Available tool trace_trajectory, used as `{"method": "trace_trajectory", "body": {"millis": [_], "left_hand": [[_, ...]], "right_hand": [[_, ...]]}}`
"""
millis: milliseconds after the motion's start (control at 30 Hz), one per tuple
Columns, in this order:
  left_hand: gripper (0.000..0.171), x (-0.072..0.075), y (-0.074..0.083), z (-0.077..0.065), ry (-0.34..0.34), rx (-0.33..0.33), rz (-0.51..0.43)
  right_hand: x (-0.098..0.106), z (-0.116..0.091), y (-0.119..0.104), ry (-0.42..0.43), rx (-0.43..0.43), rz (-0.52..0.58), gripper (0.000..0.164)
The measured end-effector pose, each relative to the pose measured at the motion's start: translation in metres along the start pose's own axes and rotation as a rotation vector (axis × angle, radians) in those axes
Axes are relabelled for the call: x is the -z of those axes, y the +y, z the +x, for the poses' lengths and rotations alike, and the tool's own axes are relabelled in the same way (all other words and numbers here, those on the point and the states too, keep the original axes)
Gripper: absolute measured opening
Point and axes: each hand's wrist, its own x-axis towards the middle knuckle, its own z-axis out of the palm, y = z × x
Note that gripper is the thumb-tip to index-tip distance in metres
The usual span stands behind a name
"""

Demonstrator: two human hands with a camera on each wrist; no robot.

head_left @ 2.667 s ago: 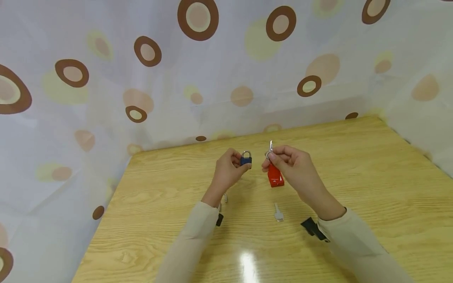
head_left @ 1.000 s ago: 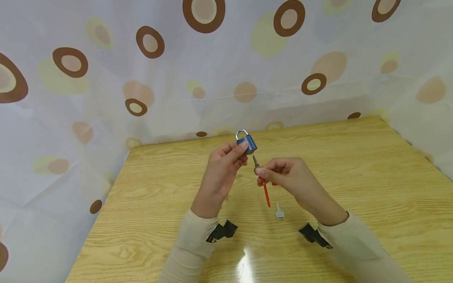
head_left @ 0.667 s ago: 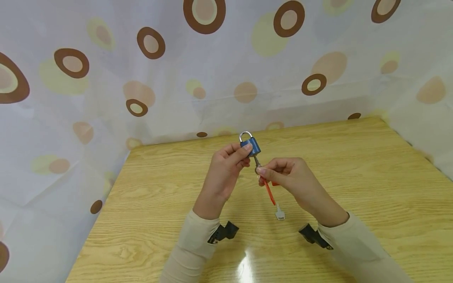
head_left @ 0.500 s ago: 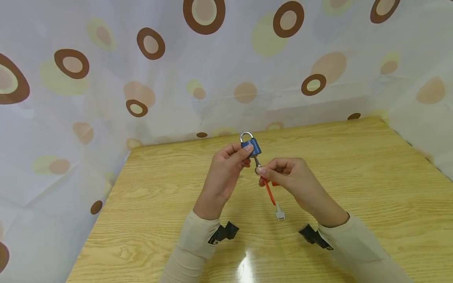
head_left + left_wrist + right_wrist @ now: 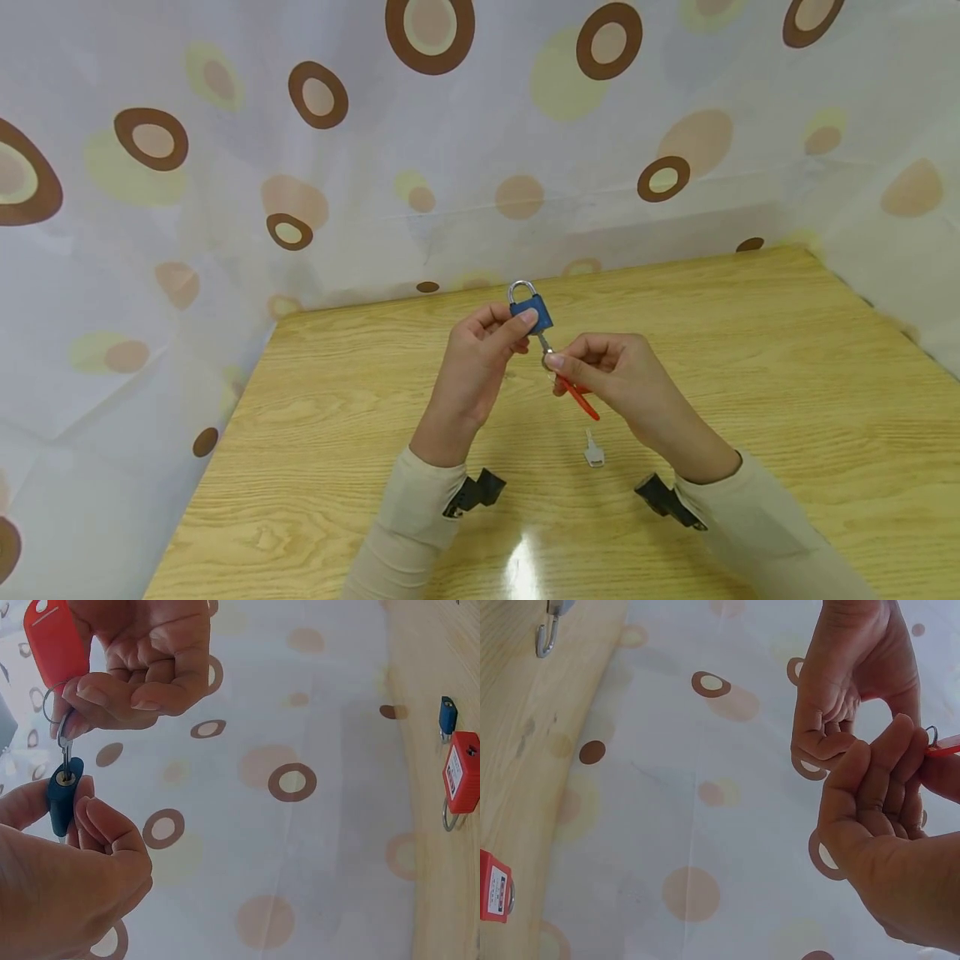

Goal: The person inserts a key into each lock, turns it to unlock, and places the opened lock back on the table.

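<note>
Between thumb and fingers, my left hand [image 5: 472,375] holds a small blue padlock [image 5: 543,312] above the table, its shackle [image 5: 522,287] pointing up. My right hand [image 5: 622,375] pinches a silver key [image 5: 544,342] from below. The key's blade is in the padlock's keyhole, as the left wrist view shows on the padlock [image 5: 61,802] and key [image 5: 66,756]. A red plastic tag [image 5: 582,402] hangs from the key by a wire ring [image 5: 48,706]. The right wrist view shows the fingers of both hands close together, with the padlock hidden.
A loose silver key [image 5: 594,452] lies on the wooden table [image 5: 315,433]. In the left wrist view, a red padlock [image 5: 461,776] and another blue padlock [image 5: 448,716] rest there. A metal hook-shaped shackle [image 5: 547,641] shows in the right wrist view. Patterned cloth [image 5: 450,167] stands behind.
My hands came together, with the padlock tilted and its underside toward the key. The key went into the keyhole. Lately the red tag swung to the right.
</note>
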Motion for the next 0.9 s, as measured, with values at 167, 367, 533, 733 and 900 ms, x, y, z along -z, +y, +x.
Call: {"method": "trace_trajectory", "body": {"millis": [167, 367, 533, 733, 900], "left_hand": [[0.010, 0.0000, -0.0011, 0.0000, -0.005, -0.003, 0.005], [0.011, -0.0004, -0.0016, 0.0000, 0.005, 0.002, 0.016], [0.011, -0.0024, -0.0013, -0.0003, 0.014, 0.003, 0.018], [0.010, -0.0040, -0.0009, 0.0020, 0.017, 0.036, -0.038], [0.012, -0.0013, -0.0008, 0.0047, 0.044, 0.088, -0.115]], "right_hand": [[0.0003, 0.0006, 0.0027, 0.006, 0.018, -0.005, 0.023], [0.0017, 0.0010, 0.0050, 0.010, 0.031, -0.015, 0.030], [0.0023, 0.0013, 0.0018, 0.009, 0.029, -0.002, 0.027], [0.0046, 0.0034, -0.0005, -0.022, 0.013, -0.006, 0.018], [0.0086, 0.0054, 0.0007, -0.052, -0.009, 0.021, 0.018]]}}
